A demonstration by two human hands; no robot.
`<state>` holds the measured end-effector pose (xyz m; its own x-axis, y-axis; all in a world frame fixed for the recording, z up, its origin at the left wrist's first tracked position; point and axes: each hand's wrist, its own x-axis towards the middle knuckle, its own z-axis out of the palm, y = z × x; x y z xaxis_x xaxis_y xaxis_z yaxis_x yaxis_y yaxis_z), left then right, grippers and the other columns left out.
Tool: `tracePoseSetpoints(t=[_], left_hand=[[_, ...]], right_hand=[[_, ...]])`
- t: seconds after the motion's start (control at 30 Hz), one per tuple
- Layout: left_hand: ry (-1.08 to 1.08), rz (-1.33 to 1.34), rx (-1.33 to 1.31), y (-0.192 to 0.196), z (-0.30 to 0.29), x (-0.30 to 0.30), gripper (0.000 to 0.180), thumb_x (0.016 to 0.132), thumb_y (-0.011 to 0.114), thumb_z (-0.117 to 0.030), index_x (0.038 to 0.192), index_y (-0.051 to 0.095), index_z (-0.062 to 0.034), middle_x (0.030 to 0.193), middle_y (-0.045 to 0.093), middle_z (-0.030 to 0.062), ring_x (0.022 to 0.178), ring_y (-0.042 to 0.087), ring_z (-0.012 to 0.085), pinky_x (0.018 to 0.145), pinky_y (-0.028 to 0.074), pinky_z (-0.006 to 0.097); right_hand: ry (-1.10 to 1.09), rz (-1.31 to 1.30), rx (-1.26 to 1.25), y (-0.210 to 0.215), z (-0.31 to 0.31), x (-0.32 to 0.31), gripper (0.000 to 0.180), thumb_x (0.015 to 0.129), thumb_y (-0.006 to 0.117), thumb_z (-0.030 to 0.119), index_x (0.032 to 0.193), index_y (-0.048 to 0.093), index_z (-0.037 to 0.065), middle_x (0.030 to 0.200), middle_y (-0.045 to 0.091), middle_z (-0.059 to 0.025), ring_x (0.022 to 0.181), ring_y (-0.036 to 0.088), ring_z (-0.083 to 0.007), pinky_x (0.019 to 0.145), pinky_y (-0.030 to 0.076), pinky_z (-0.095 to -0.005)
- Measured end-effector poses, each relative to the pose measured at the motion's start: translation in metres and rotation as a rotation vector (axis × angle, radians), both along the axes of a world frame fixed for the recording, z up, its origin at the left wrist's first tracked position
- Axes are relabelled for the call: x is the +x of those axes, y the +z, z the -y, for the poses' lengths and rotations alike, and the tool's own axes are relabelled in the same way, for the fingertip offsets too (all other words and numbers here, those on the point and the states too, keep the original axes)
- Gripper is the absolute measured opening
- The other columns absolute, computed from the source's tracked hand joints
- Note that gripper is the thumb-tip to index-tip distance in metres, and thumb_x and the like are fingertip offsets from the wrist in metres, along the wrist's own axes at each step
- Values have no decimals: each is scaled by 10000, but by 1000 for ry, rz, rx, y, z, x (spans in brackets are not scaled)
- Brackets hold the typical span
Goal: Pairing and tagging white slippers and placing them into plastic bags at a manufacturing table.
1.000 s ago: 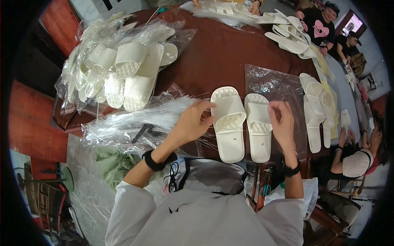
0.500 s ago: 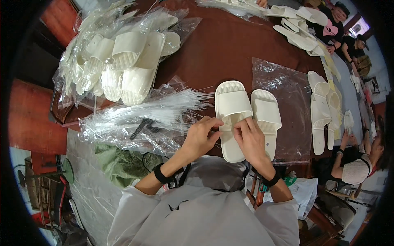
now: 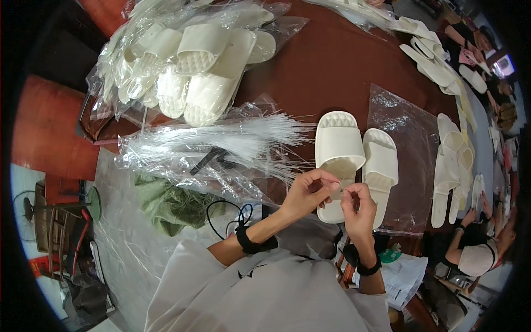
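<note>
Table: brown cloth-covered work table (image 3: 326,66) is taking up most of the view, with smooth grey floor (image 3: 113,232) showing at lower left.
Slippers: one off-white open-toe slipper with a wide strap (image 3: 340,143) is sitting near the front edge, toe end pointing away from the person. Its matching off-white slipper (image 3: 381,157) is lying just beside it, on the right.
Left hand: bare left hand (image 3: 310,195), black wristband (image 3: 243,238) above it, is hovering over the first slipper's heel half, thumb and fingertips pressing together.
Right hand: bare right hand (image 3: 359,210) is doing much the same pinch, tips near the left ones, partly covering both heels.
Grip: both pinches are looking closed, but honestly can't tell if anything thin is sitting between the fingertips.
Bag: flat clear plastic bag (image 3: 406,160) is lying right of the pair.
Strands: loose bundle of thin clear plastic strands (image 3: 254,133) is fanning out to the left.
Piles: plastic-wrapped heap of off-white slippers (image 3: 204,50) is filling the upper left; more bare off-white slippers (image 3: 447,166) are lying beyond the bag.
</note>
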<state>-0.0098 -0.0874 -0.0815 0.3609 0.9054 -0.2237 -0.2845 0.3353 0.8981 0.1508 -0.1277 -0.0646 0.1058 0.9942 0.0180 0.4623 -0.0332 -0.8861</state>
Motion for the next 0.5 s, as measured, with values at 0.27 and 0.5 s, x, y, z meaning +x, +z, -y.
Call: tracePoseSetpoints(t=[0.27,0.5], left_hand=[[12,126,-79,-8,3,4,121,905,673,-119,973,641,-23,762,620,-8,638,557,49,541,455,208],[-3,137,-129,-10,-2,-2,125,892,691,-136,950,643,-36,779,624,-6,638,555,50,541,459,207]], right_hand=[[-55,-53,24,-7,5,-3,148,820,638,-12,954,587,22,752,595,3,637,492,-55,580,413,-211],[-25,-38,28,-4,-1,-9,146,793,655,-3,920,600,44,756,616,-9,640,519,-89,573,426,-242]])
